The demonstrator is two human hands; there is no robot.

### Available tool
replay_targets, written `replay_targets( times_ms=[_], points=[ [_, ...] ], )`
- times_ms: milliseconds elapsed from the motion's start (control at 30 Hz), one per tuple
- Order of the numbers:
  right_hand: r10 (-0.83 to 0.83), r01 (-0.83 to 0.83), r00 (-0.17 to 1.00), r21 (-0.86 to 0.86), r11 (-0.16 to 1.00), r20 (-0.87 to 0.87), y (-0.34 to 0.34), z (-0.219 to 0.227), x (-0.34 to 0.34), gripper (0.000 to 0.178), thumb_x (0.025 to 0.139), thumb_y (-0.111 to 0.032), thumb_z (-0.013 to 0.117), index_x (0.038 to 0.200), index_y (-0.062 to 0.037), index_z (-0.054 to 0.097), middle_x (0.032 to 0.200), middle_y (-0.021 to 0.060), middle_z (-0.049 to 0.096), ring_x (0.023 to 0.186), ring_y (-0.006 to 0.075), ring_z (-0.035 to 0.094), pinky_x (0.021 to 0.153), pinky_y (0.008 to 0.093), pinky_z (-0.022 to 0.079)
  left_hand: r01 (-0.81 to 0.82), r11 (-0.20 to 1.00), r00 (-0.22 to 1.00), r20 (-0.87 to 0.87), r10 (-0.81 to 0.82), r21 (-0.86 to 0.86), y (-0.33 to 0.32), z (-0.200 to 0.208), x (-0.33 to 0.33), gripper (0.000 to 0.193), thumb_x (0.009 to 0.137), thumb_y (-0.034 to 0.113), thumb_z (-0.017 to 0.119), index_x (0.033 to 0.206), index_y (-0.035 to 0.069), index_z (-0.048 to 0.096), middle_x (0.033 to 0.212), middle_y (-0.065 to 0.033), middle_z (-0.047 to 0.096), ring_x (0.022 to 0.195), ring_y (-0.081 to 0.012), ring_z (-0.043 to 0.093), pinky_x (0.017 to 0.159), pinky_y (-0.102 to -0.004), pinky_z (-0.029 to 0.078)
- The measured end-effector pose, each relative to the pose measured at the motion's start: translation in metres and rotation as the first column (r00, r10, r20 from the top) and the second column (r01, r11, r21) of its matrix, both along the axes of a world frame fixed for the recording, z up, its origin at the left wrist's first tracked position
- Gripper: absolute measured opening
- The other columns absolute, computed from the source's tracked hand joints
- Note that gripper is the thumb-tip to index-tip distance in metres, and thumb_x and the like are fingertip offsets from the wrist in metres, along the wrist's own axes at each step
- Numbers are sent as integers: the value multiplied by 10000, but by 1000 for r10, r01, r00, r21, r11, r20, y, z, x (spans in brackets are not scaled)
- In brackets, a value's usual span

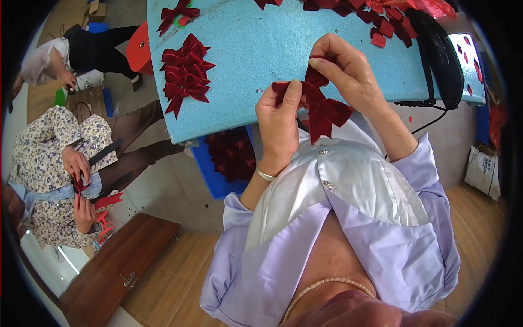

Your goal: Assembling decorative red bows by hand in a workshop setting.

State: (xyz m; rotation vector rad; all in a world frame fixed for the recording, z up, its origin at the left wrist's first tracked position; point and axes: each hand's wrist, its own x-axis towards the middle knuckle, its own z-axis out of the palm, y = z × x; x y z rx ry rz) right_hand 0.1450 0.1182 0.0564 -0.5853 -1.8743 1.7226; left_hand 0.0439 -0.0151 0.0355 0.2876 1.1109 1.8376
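Between my two hands is a dark red velvet bow (330,113), held up at the near edge of the light blue table (239,71). Thumb and fingers of my left hand (279,117) pinch its left loop. My right hand (348,73) grips the upper right loop between thumb and curled forefinger. The bow's two tails hang down in front of my white top. Left of my hands on the table lies a stacked row of finished-looking red bows (187,73). Another red bow (177,15) lies at the table's far left corner.
Loose red velvet pieces (387,24) and a black bag (436,60) with a cord lie at the far right. A blue bin (212,188) of red velvet stands below the table. To the left, a seated co-worker (60,169) handles a red ribbon; another person stands behind.
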Motion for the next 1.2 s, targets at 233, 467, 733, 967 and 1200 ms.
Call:
replay_targets(
  times_ms=[233, 467, 733, 967, 1200],
  points=[
    [-31, 30, 999, 31, 999, 11, -4, -8, -4, 38, 954, -14, 551, 938, -10, 517, 820, -7, 530, 716, 57, 483, 620, 211, 422, -87, 996, 996, 3, 87, -3, 4, -1, -1, 128, 984, 149, 572, 984, 22, 588, 902, -41, 671, 785, -82, 614, 696, -233, 500],
    [-287, 289, 954, 14, 957, -87, -17, -22, -12, 70, 944, -36, 586, 910, -19, 527, 725, -11, 570, 630, 40, 476, 540, 213, 408, -20, 999, 993, 114, 16, 33, 7, 11, 0, 155, 953, 101, 600, 1070, 12, 551, 1023, -62, 641, 870, -109, 618, 799, -252, 507],
    [-318, 325, 936, 25, 945, -148, -19, -25, -12, 64, 941, -19, 582, 909, -16, 527, 740, 1, 598, 634, 40, 496, 531, 210, 405, 99, 993, 991, -94, -92, 68, 7, -3, 1, 241, 859, -30, 662, 1076, -6, 560, 1023, -70, 628, 916, -113, 604, 834, -253, 500],
    [-149, 138, 978, -82, 987, -143, -7, -16, -2, 110, 900, 4, 593, 1008, -11, 578, 966, 51, 642, 843, 108, 562, 708, 264, 460, 85, 996, 996, -10, -84, 28, 6, -4, 0, 234, 840, -50, 674, 1037, 2, 559, 1000, -62, 623, 883, -93, 600, 797, -235, 506],
    [87, -125, 988, 338, 933, 125, 10, 3, -8, 151, 867, -124, 666, 842, 15, 612, 899, 38, 625, 795, 99, 540, 669, 280, 442, 115, 993, 990, -74, -117, -30, 7, 2, 4, 223, 816, -56, 707, 976, -5, 561, 908, -49, 636, 792, -69, 599, 722, -207, 506]
  ],
)
